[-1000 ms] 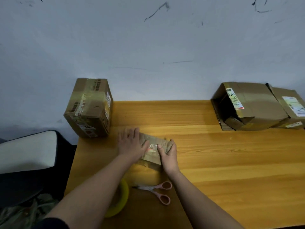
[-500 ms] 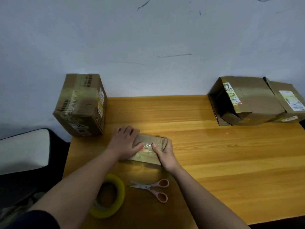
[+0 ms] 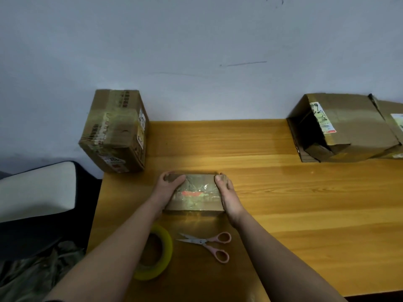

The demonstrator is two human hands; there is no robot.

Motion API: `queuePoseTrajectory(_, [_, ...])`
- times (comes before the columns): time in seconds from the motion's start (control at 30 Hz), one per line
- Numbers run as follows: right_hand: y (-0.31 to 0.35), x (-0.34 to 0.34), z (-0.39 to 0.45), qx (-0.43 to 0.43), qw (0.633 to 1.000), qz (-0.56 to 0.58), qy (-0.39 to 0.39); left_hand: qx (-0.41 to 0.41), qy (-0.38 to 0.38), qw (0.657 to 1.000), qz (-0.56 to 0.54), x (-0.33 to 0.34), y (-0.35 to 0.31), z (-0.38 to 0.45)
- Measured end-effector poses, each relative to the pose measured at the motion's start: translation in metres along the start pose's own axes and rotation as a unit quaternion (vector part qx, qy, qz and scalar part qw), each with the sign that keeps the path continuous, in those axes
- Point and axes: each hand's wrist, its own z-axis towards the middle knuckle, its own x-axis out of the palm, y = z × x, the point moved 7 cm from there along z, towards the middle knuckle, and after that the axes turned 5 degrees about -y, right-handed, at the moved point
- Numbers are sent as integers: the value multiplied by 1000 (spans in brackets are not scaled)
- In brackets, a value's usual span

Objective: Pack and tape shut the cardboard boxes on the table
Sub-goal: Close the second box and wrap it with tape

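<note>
Gripping a small flat cardboard box (image 3: 197,194) at the centre of the frame, the left hand (image 3: 168,188) clasps its left end and the right hand (image 3: 227,194) its right end, fingers curled over the far corners. Its top is closed under glossy clear tape, so its contents are hidden. It rests on the wooden table (image 3: 305,214). Below it lie a yellow tape roll (image 3: 162,253), partly covered by the left forearm, and pink-handled scissors (image 3: 209,244). At upper left stands a taped box (image 3: 115,131). At upper right an open box (image 3: 342,127) lies on its side, its interior dark.
</note>
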Motion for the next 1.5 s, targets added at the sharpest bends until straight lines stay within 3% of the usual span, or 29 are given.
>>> queuePoseTrajectory(0.37, [9,1,-7,9,1000,18,5,-92,28,991,-94,-3,38,-16])
queuePoseTrajectory(0.47, [13,3,-11,-6,1000,-12,0,-101,34,987,-117,-3,43,-18])
queuePoseTrajectory(0.57, [20,-4,-9,-50,991,-118,-43,-63,-18,994,-91,-5,34,-19])
queuePoseTrajectory(0.67, [38,-11,-9,-113,911,-378,-121,19,-112,991,66,-11,21,-23])
queuePoseTrajectory(0.73, [41,-11,-9,-116,874,-453,-136,70,-143,968,193,-17,6,-33])
queuePoseTrajectory(0.8, [41,-11,-10,-118,875,-451,-133,94,-146,958,227,-26,-2,-38])
queuePoseTrajectory(0.9, [51,-18,-24,-195,869,-418,-180,146,-188,958,158,-48,-5,-57])
queuePoseTrajectory(0.97, [64,-22,-50,-306,829,-408,-231,225,-216,928,205,-60,2,-84])
queuePoseTrajectory(1.03, [72,-14,-86,-433,774,-384,-257,319,-181,865,342,-60,22,-112])
queuePoseTrajectory(1.1, [61,5,-114,-500,750,-376,-215,363,-121,791,477,-51,59,-128])
queuePoseTrajectory(1.17, [39,31,-131,-522,746,-396,-119,318,-68,733,598,-40,87,-137])
queuePoseTrajectory(1.23, [11,49,-136,-483,750,-452,-33,231,-37,701,673,-35,109,-139])
queuePoseTrajectory(1.33, [-31,58,-121,-343,778,-524,46,169,-55,687,705,-37,116,-137])
queuePoseTrajectory(1.43, [-56,59,-112,-252,781,-563,95,183,-47,668,720,-35,106,-142])
queuePoseTrajectory(1.5, [-68,59,-113,-208,792,-558,134,192,-54,688,698,-36,99,-142])
